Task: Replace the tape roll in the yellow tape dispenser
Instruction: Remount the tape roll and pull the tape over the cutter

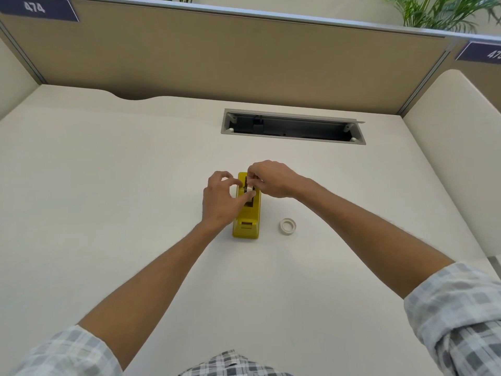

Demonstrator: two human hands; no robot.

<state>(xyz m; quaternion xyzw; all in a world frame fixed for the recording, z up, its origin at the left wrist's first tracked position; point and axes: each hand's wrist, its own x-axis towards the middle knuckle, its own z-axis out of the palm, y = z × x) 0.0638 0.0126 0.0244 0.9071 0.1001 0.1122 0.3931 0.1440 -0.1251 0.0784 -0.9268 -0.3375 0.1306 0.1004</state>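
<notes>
The yellow tape dispenser (247,222) stands on the white desk (108,199), its cutter end towards me. A white tape roll (248,189) sits in its slot, mostly hidden by fingers. My left hand (221,202) comes in from the dispenser's left side, with thumb and fingertips on the roll. My right hand (271,180) reaches over from the right and pinches the roll's top edge. A second, loose tape roll (288,226) lies flat on the desk just right of the dispenser.
An open grey cable tray (292,127) is cut into the desk behind the dispenser. A tan partition wall (230,55) closes off the back, with a cream divider (455,158) at the right side.
</notes>
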